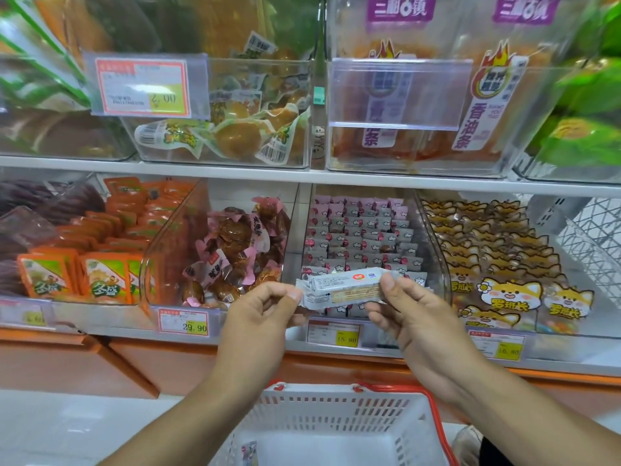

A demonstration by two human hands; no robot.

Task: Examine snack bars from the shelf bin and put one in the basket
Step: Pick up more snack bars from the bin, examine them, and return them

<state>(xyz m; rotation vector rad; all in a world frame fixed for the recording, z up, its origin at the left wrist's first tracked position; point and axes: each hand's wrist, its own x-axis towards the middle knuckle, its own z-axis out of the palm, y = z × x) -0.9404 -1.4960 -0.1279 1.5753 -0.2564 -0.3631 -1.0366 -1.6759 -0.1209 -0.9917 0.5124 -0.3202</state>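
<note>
One snack bar (342, 288) is being held up for inspection at the middle of the view, stretched level between the person's two hands: the left hand (260, 309) is pinching its crimped left end, and the right hand (408, 311) is pinching its right end with the thumb lying over the top edge of the wrapper, printed side facing the camera. It is hovering just in front of the shelf bin (361, 243) it appears to belong to, the clear bin at 12 o'clock from the hands, which is sitting packed with rows of small pink and grey wrapped bars. By the look of it the task is sitting in its examining stage, so the choosing and the drop into the basket are probably what is left. The basket (336, 428), white with red handles, is waiting at 6 o'clock directly below the hands (one small packet is already lying in its lower left corner, too small to tell what it is). Around the bin, orange packets are lying at 9 o'clock, cartoon-fox packs at 3 o'clock and yellow price tags along the shelf lip. An upper shelf of clear bins is running across 12 o'clock, and pale floor is showing at 7 o'clock.
</note>
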